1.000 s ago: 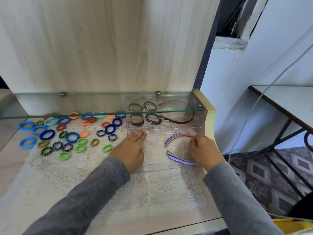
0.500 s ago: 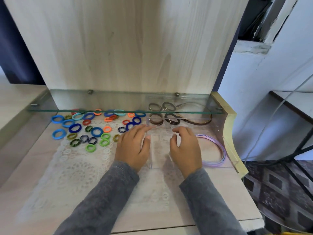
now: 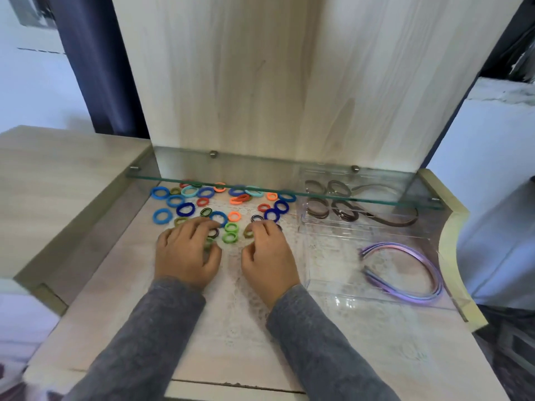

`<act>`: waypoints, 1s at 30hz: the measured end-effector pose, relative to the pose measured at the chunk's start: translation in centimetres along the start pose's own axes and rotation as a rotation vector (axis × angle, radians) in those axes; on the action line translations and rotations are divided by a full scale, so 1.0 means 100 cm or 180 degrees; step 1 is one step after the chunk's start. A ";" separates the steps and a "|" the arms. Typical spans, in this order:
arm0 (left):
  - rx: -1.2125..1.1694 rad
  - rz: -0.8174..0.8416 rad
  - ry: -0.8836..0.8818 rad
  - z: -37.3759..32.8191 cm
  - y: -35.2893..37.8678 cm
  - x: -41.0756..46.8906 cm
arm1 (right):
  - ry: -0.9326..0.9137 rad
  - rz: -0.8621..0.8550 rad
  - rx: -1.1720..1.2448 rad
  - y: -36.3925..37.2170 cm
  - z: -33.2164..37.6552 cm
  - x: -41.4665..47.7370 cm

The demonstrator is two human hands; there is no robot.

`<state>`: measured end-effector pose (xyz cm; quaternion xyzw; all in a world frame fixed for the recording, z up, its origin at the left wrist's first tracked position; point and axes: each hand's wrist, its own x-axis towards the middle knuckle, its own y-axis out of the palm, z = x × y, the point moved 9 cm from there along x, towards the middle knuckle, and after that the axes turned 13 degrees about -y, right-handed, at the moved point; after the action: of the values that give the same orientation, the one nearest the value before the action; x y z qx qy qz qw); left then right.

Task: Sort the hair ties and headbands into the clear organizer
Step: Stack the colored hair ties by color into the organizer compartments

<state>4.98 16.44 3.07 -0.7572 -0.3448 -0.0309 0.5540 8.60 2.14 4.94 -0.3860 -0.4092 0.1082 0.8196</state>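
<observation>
Several coloured hair ties (image 3: 185, 209) lie scattered on a lace mat at the back left. My left hand (image 3: 185, 254) hovers over their near edge, fingers curled round a green hair tie (image 3: 208, 243). Beside it, my right hand (image 3: 267, 256) touches an olive hair tie (image 3: 248, 233) with its fingertips; the blur hides any grip. The clear organizer (image 3: 333, 296) stands to the right. Purple headbands (image 3: 428, 264) lie in its front compartment. Brown hair ties (image 3: 318, 211) and a brown headband (image 3: 399, 221) fill the back ones.
A glass shelf (image 3: 289, 195) runs low over the back of the hair ties and the organizer. A wooden back panel (image 3: 260, 82) rises behind it. The lace mat (image 3: 237, 328) covers the wooden desktop, whose raised side edge (image 3: 451, 241) borders the organizer on the right.
Both hands have left the organizer and moved left onto the loose hair ties. The purple headbands now lie released in the front compartment. The view has swung left.
</observation>
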 end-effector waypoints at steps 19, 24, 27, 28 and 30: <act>-0.0049 0.0369 0.0097 0.028 0.012 -0.003 | 0.0573 -0.0173 -0.0719 0.011 -0.039 -0.015; -0.0296 0.0501 0.0452 0.017 0.015 -0.008 | 0.0376 -0.0229 -0.0609 0.014 -0.040 -0.014; -0.0369 0.0600 0.0650 0.013 0.018 -0.011 | 0.0361 -0.0197 -0.0628 0.016 -0.041 -0.014; -0.0393 0.0618 0.0691 0.012 0.018 -0.012 | 0.0372 -0.0191 -0.0618 0.016 -0.043 -0.015; -0.0438 0.0626 0.0717 0.011 0.017 -0.012 | 0.0414 -0.0183 -0.0539 0.018 -0.046 -0.016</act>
<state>4.66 16.57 0.71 -0.8151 -0.2018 -0.0848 0.5364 11.26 0.04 1.03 -0.4482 -0.3738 0.0244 0.8117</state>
